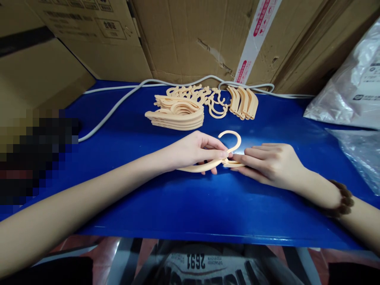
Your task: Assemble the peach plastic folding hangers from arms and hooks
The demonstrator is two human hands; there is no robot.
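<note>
Head view: we look down on our two bare hands, which meet over the middle of a blue counter (178, 209).
Left hand: our left hand (204, 148) is closed on a cream hanger (238, 138), thumb and forefinger pinching it just below the hook; its long curved arm runs back beneath our palm.
Right hand: our right hand (268, 162), knuckles up, has its fingertips closed around a shorter arm piece (233, 164) on the hanger's other side; we cannot tell whether that piece is fully joined.
Hanger: held between our hands near the middle of the counter, its hook curving up and open toward our left.
Wrist: we wear a fuzzy brown band (341, 200) on the right one.
Stack: beyond our left hand lies a neat pile of cream hangers (175, 122).
Hooks: loose cream hooks (218, 115) lie heaped behind and to the right of that pile.
Arm pieces: a row of curved cream pieces (243, 103) sits beside the hooks, to their right.
Cable: a pale cable (114, 109) loops across the counter's far side.
Back: cardboard boxes (190, 43) stand behind, one bearing white tape (259, 33) with red print.
Right side: a plastic bag (344, 87) rests near the far corner.
Below: printed cloth (196, 263) shows under the counter's near edge.
</note>
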